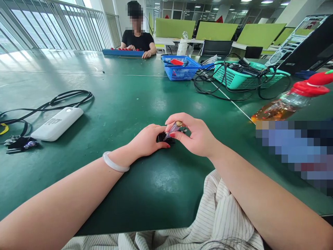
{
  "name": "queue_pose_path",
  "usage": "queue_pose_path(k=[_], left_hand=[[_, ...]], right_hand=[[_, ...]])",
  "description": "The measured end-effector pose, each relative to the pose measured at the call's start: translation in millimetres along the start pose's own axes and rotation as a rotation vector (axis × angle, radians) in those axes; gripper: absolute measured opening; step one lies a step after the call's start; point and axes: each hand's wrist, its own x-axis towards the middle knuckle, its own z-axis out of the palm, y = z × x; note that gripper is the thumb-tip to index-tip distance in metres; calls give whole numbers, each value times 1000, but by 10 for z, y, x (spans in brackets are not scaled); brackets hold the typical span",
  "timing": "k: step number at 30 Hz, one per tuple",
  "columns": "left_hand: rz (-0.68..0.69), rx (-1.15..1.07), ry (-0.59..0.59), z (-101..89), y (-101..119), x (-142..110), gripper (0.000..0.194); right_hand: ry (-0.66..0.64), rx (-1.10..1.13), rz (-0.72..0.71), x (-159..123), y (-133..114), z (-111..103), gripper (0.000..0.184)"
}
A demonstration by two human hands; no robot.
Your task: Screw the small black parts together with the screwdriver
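My left hand [148, 140], with a white bangle on its wrist, rests on the green table and grips a small black part [160, 137] between thumb and fingers. Much of that part is hidden by my fingers, so its kind is unclear. In my right hand [194, 135] is a small screwdriver [173, 129] with a clear purplish handle and a tan end. It is pinched between thumb and fingers and tilted, its lower end pointing down at the black part. The screwdriver's tip cannot be made out.
A white power bank [58, 123] with black cables lies left on the green table [117, 83]. Farther back stand a blue basket [180, 72] and a teal basket [241, 81] with cables. A red-capped bottle [283, 104] is at right. Across the table sits a person [139, 41].
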Motion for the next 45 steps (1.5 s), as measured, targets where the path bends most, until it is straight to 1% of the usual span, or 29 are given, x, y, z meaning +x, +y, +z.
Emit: queue_pose_path(k=[2,6,8,9,12,14,15,17,19,21,23,25,27,29,31,33,37,39,41,43,45], left_hand=[[1,3,3,-5,5,-3,30],[-15,2,15,-14,27,-9,44],[-29,-2,14,-12,37,-10,51],[-38,-2,12,-10,40,-9,52],[-52,-4,19,-5,44,-8,50],[-36,-22,43,-7,42,-10,46],[-24,-35,63,-9,39,-12,45],[-6,-63,112,-15,31,-15,43],[-8,-79,170,-19,24,-16,42],[-31,-72,229,-19,20,-15,41],[-84,-36,273,-18,17,-10,42],[-172,20,266,-14,14,-4,45],[-269,82,207,-9,10,-1,45],[-330,138,154,0,4,-3,43],[-344,180,143,6,2,-9,40],[-337,198,157,2,7,-14,37],[-331,163,183,-24,30,-5,34],[-282,108,180,-28,39,1,37],[-168,50,148,-16,40,-1,41],[-38,17,85,3,35,-10,45],[51,16,11,17,27,-19,46]], right_hand=[[18,26,7,-1,0,-5,28],[211,108,-4,-6,10,-38,24],[267,108,52,-3,25,-49,23],[258,97,99,0,35,-48,23],[160,68,234,9,63,-21,22],[133,69,257,11,73,-1,22],[153,75,245,11,78,3,22],[268,80,187,11,97,-13,26],[456,50,113,12,147,-64,34],[640,-49,60,9,232,-135,39],[707,-145,65,0,338,-199,38],[701,-215,103,-16,434,-232,34],[651,-251,150,-33,493,-231,33],[608,-246,188,-44,510,-212,33],[589,-226,216,-47,498,-191,33],[580,-197,246,-43,476,-179,33],[569,-156,293,-25,439,-172,34],[579,-154,300,-12,413,-165,34],[582,-136,331,4,379,-151,34],[553,-110,379,18,349,-133,34],[520,-90,403,25,335,-118,33]])
